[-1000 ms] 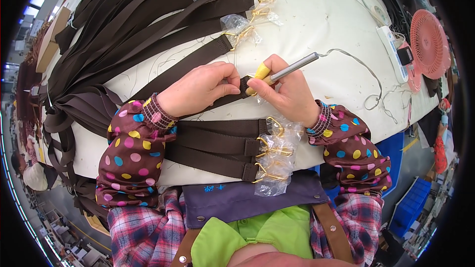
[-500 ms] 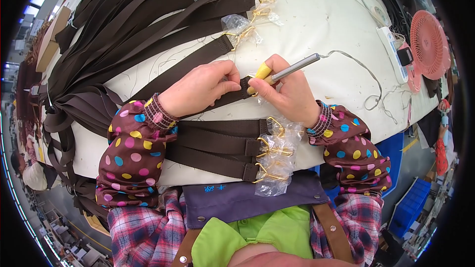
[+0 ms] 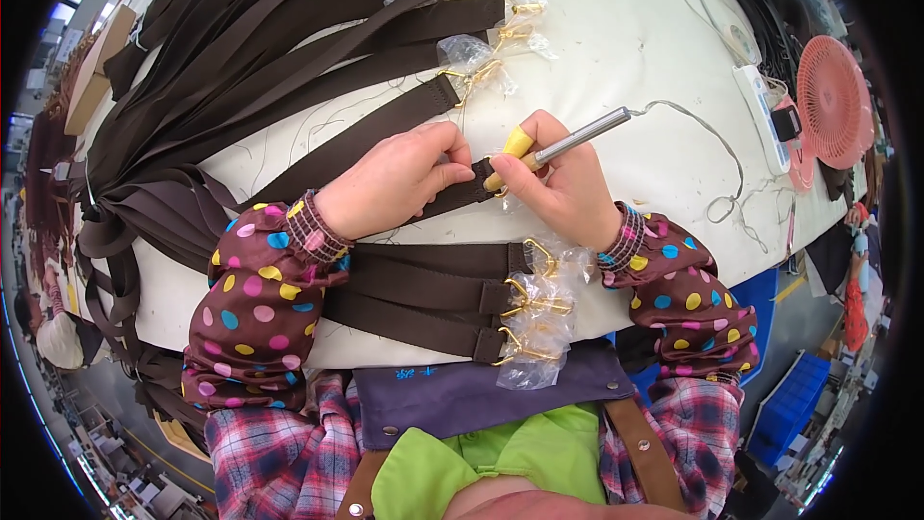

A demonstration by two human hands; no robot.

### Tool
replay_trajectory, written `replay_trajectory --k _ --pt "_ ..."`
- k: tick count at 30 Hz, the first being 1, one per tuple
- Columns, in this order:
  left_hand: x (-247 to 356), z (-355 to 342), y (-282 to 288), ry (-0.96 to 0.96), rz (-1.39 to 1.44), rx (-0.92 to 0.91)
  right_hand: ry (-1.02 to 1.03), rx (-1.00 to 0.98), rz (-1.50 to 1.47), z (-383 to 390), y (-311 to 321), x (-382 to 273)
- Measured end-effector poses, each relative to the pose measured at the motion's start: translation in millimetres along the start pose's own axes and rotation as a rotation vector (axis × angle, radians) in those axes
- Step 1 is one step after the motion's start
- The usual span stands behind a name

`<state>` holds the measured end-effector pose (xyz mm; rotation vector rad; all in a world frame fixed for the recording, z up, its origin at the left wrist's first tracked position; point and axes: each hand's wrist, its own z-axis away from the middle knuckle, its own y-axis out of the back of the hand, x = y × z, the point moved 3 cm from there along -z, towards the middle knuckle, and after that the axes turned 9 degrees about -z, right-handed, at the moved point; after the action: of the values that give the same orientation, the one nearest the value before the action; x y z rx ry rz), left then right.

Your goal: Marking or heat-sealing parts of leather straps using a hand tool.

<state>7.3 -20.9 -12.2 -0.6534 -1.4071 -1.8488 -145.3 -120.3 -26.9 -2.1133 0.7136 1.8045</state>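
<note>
My left hand (image 3: 393,178) is closed, thumb and forefinger pinching a dark brown webbing strap (image 3: 445,202) close to its end. My right hand (image 3: 568,191) grips a corded, pen-shaped soldering iron (image 3: 585,130) with a metal barrel. Its lower end points at the strap's end beside my left fingertips; whether it touches is hidden by the fingers. A yellow finger cover (image 3: 518,143) sits on the right forefinger. Nearer to me lie several finished-looking straps (image 3: 423,287) with gold hooks (image 3: 513,297) wrapped in clear plastic.
More dark straps (image 3: 241,29) spread across the far left of the white table (image 3: 616,48), their hooks bagged in plastic. At the right stand a white power strip (image 3: 765,120) and a pink fan (image 3: 833,96). The iron's thin cord (image 3: 707,135) curls between. A blue crate (image 3: 791,404) is beyond the edge.
Both hands stay at the strap's end in nearly the same pose. The whole view has shifted slightly, with the iron and hands a little farther right in the picture.
</note>
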Motion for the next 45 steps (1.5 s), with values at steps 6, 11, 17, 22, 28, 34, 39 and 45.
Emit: replay_trajectory --k 6,11,17,22,28,34,39,45 --pt "2.0 -0.8 0.8 -0.01 -0.005 0.001 0.018 0.0 0.025 0.4 -0.9 -2.0" --pt "-0.1 0.0 0.3 0.007 0.017 0.014 0.015 0.028 -0.003 -1.0 -1.6 -1.2" --pt "0.0 -2.0 -1.7 0.061 0.121 0.056 0.069 0.109 0.098 -5.5 3.7 -3.5" --pt "-0.8 -2.6 -2.4 0.049 0.143 0.08 0.084 0.105 0.143 -5.6 3.9 -2.2" --pt "-0.5 -3.3 -2.1 0.046 0.135 0.072 0.085 0.107 0.167 -5.7 3.6 -1.5" --pt "-2.1 -3.4 -2.6 0.047 0.135 0.069 0.01 0.063 0.221 -5.2 2.8 -7.0" --pt "-1.6 -4.2 -3.3 0.039 0.136 0.065 0.076 0.103 0.249 -6.0 3.4 -3.8" --pt "1.3 -2.8 1.1 0.06 0.14 0.064 0.073 0.105 0.236 -6.5 1.6 -2.7"
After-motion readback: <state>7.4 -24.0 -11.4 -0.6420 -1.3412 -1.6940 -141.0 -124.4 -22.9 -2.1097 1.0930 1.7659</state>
